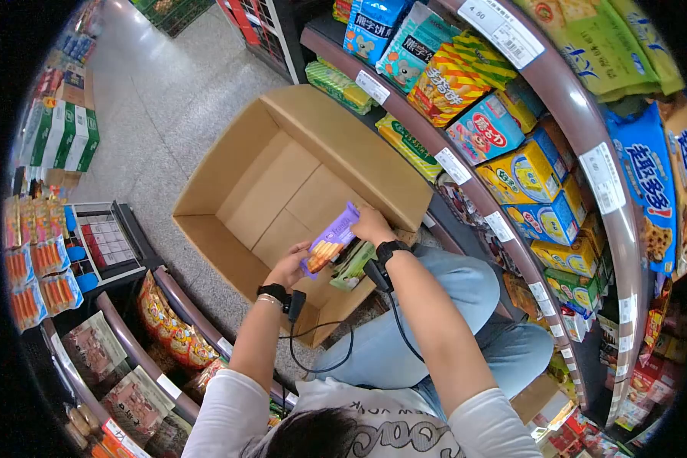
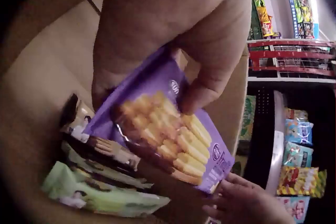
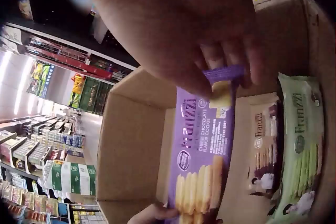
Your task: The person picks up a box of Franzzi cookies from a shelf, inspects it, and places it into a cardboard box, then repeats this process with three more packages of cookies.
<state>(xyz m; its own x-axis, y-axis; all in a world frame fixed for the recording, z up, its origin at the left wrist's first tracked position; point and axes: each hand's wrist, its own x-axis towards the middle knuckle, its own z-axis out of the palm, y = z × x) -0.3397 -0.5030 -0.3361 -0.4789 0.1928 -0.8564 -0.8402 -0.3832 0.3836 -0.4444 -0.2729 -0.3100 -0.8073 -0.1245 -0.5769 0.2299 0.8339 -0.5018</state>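
A purple pack of Franzzi cookies (image 1: 330, 243) is held over the open cardboard box (image 1: 343, 156), tilted, between both hands. My left hand (image 1: 288, 266) pinches its lower end, the thumb on the printed face in the left wrist view. At the opposite end, my right hand (image 1: 372, 227) grips the crimped edge with thumb and fingers. Inside the box, beneath the purple pack, stand a green Franzzi pack (image 3: 300, 145) and a brown one (image 3: 262, 150) side by side.
Shelves of snack packs and yellow biscuit boxes (image 1: 515, 172) rise on the right, with price tags along their edges. Low shelves with bagged snacks (image 1: 172, 324) stand at the left. My bent knees (image 1: 450, 286) are close to the box, and a black cable (image 1: 351, 351) loops below my wrists.
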